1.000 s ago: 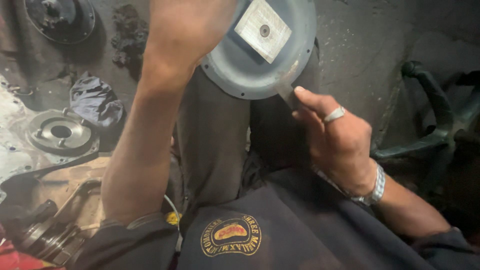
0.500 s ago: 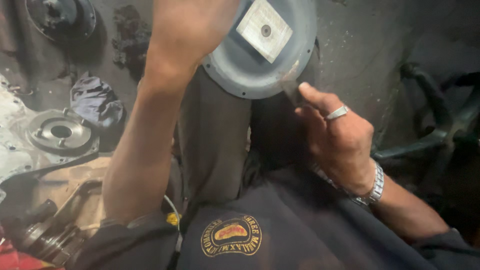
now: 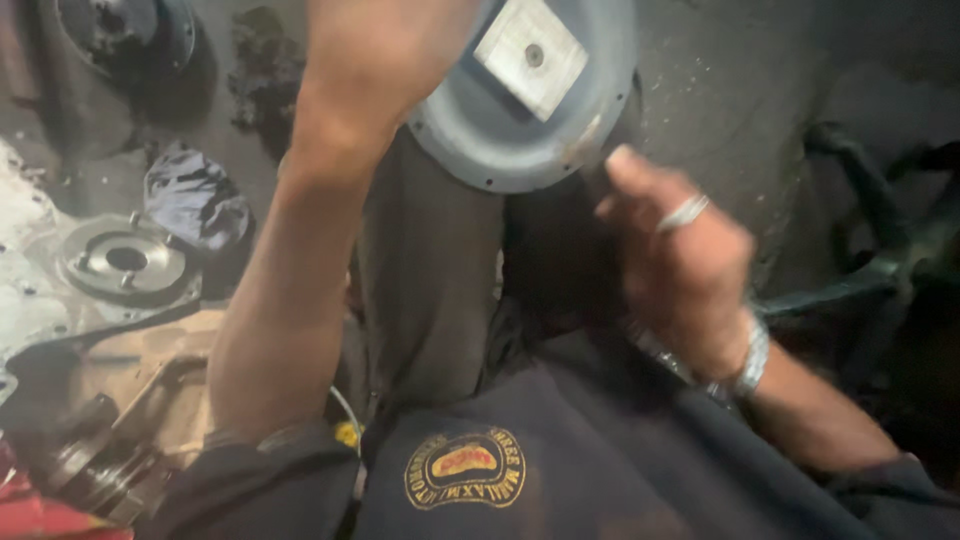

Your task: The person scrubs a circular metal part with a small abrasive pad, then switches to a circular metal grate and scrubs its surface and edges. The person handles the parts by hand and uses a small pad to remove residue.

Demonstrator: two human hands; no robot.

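A round grey-blue metal disc (image 3: pixel 500 120) with a square pale plate at its centre rests over the person's knees, gripped at its upper left by the left hand (image 3: pixel 390 50), while the blurred right hand (image 3: pixel 680 265), fingers curled around a thin dark tool, meets its lower rim.

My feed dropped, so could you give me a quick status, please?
Left hand holds the disc. Right hand grips a scraper at its rim, blurred. Nothing in the way.

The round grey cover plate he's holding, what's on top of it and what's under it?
On the round grey cover plate sits a square metal block with a centre hole. Beneath it, the person's trousered knee shows. The left hand's grip and the plate's underside are hidden.
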